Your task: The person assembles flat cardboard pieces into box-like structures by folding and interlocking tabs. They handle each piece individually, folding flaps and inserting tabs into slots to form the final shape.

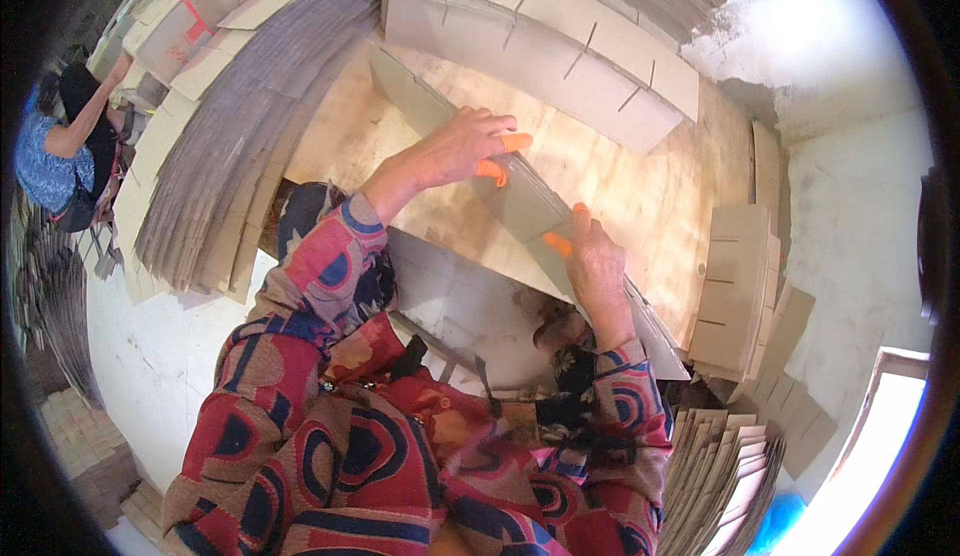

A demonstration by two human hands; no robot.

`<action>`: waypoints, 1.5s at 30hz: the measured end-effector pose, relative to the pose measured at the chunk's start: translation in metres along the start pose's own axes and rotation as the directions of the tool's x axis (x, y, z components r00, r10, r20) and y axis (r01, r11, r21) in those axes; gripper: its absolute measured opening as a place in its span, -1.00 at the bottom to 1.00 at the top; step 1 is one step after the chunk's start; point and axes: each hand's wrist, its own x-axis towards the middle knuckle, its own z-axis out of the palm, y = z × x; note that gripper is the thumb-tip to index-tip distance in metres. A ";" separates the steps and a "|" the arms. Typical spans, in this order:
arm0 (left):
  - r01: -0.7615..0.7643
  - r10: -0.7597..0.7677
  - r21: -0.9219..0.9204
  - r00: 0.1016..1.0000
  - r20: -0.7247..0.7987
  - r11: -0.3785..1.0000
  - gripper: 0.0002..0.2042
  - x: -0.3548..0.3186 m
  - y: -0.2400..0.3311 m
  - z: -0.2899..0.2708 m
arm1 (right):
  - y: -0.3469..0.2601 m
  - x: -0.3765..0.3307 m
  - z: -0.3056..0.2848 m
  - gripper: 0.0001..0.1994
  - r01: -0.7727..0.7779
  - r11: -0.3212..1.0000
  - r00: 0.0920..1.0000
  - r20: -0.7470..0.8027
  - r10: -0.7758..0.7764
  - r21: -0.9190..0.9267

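Observation:
A few long, narrow cardboard strips (524, 204) stand on edge, pressed together, slanting across the plywood tabletop (655, 196) from far left to near right. My left hand (462, 148) pinches their upper edge around the middle, with orange finger covers on the thumb and index finger. Farther along to the right, my right hand (597, 264) grips the same strips, and its thumb and index finger wear orange covers too. The fingertips behind the strips are hidden. Beyond my hands lies a long stack of slotted cardboard strips (545, 41).
A tall leaning pile of flat cardboard (235, 121) flanks the table's left. Slotted cardboard pieces (735, 281) stand at the right edge, with more cardboard sheets (720, 476) below. A wall (860, 196) bounds the right side. Another person (65, 156) is at the far left.

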 end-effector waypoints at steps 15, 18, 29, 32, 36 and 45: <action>-0.078 0.323 0.581 0.886 -0.332 0.810 -0.74 -0.071 0.085 -0.180 | -0.045 -0.024 -0.109 -0.57 0.061 0.801 0.649 -0.585 -0.485 -0.596; 0.164 0.224 0.720 0.883 -0.412 0.675 -0.64 -0.121 0.060 -0.217 | -0.034 -0.030 -0.127 -0.59 -0.038 0.815 0.738 -0.566 -0.368 -0.578; 0.550 -0.191 0.693 0.827 -0.528 0.466 -0.64 -0.227 -0.045 -0.226 | 0.077 -0.059 -0.101 -0.79 -0.224 0.818 0.839 -0.532 -0.115 -0.530; 0.461 -0.143 0.600 0.854 -0.501 0.654 -0.59 -0.185 -0.007 -0.189 | 0.113 -0.086 -0.109 -0.85 -0.450 0.773 0.837 -0.512 0.192 -0.447; 0.268 -0.172 0.398 0.950 -0.259 0.878 -0.55 -0.164 0.040 -0.117 | 0.169 -0.120 -0.107 -0.76 -0.654 0.653 0.696 -0.643 0.319 -0.383; 0.343 -0.338 0.159 0.939 -0.056 0.926 -0.64 -0.178 0.039 -0.058 | 0.224 -0.153 -0.097 -0.45 -0.916 0.348 0.394 -0.625 0.674 -0.202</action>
